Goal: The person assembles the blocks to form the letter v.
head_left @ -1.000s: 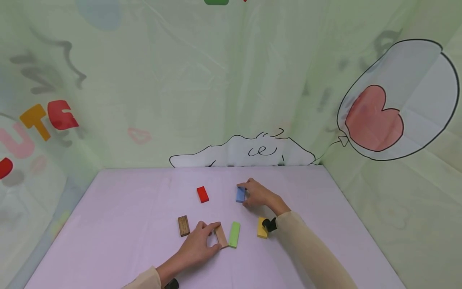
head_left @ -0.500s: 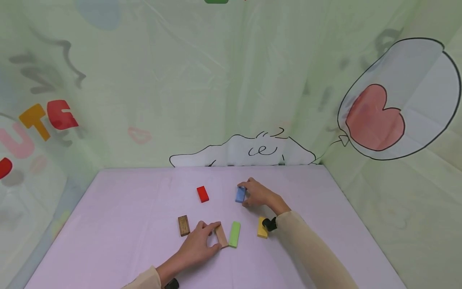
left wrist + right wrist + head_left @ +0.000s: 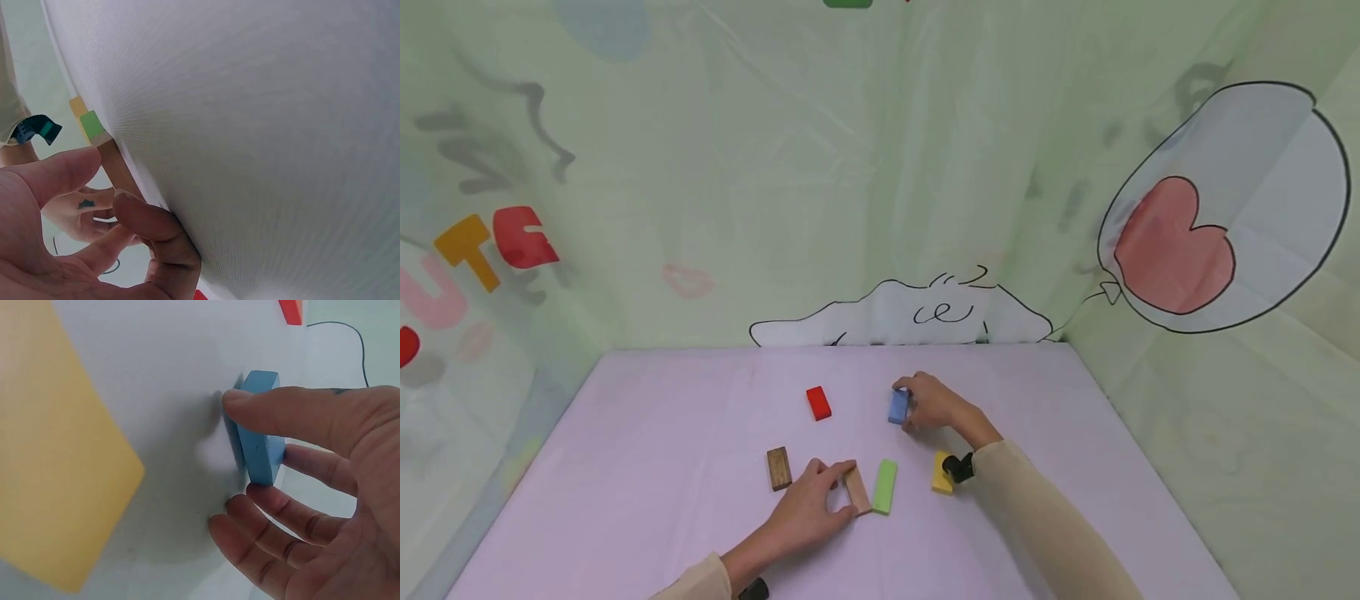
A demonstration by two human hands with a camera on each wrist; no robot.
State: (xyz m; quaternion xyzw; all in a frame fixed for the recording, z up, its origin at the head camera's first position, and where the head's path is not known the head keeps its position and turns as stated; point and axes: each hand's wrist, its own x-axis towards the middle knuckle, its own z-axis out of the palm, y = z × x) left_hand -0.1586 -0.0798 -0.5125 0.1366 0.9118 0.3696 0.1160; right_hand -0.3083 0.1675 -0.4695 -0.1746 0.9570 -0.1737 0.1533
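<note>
My left hand (image 3: 808, 510) pinches a light wooden block (image 3: 857, 490) by its two ends, thumb at the near end and a finger at the far one. The block lies on the pale cloth close beside a green block (image 3: 884, 487). Farther back, my right hand (image 3: 936, 404) grips a small blue block (image 3: 898, 407). In the right wrist view, the thumb (image 3: 281, 412) presses across the blue block (image 3: 257, 450) while a fingertip touches its opposite end; the block sits low over the cloth there, with its shadow beside it.
A red block (image 3: 818, 402) lies at the back, left of the blue one. A dark brown block (image 3: 778, 468) lies left of my left hand. Under my right wrist camera is a yellow block (image 3: 942, 473). Printed curtains (image 3: 737, 208) enclose the table's back and sides.
The blue block has turned slightly and slid a little nearer in my right hand. My left hand and the light wooden block stay in place. The head view shifts slightly.
</note>
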